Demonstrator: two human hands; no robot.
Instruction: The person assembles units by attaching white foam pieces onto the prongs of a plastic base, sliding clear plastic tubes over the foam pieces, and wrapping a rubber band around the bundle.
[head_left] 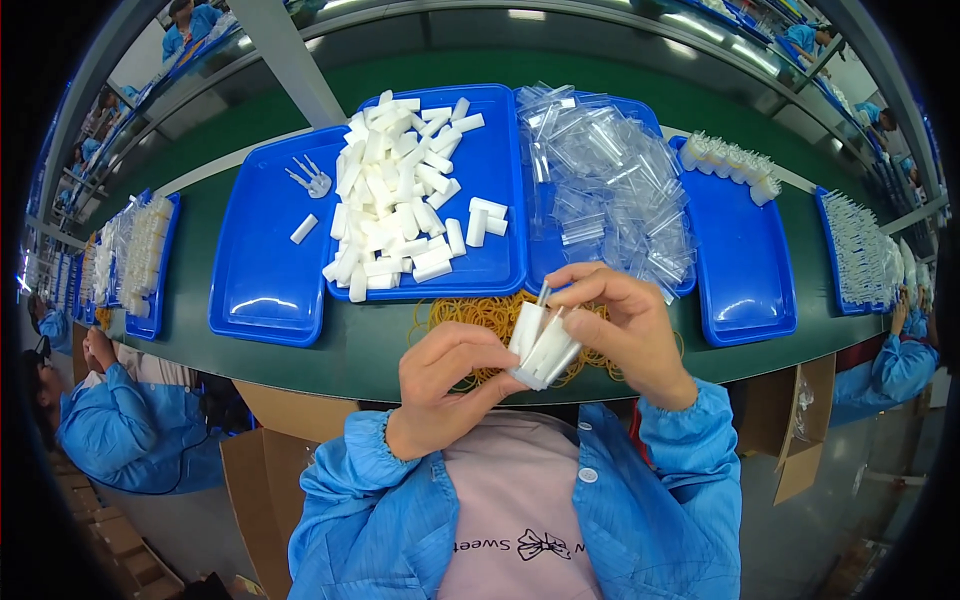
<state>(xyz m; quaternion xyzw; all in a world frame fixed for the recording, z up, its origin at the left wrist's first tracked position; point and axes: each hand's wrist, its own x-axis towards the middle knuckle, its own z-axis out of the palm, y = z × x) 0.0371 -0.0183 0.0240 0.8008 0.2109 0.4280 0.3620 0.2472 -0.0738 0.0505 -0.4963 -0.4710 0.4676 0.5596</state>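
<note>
In front of my chest, above the near edge of the bench, both hands hold a small white pronged plastic piece (541, 365) with white sleeves on it. My left hand (440, 375) pinches its base between thumb and fingers. From the other side my right hand (635, 330) is closed around the upper end, its fingertips at a sleeve and a thin prong. Fingers partly hide the piece. A heap of loose white sleeves (390, 190) fills much of the blue tray beyond. Farther left, a similar bare pronged piece (310, 178) lies beside a single sleeve (304, 229).
Yellow rubber bands (470, 318) lie in a pile under my hands. Clear plastic pieces (610, 180) fill a blue tray (535, 262) behind my right hand. White pronged assemblies (735, 165) stand at the right tray's far end. Cardboard boxes (265, 490) flank me; co-workers (130, 420) sit either side.
</note>
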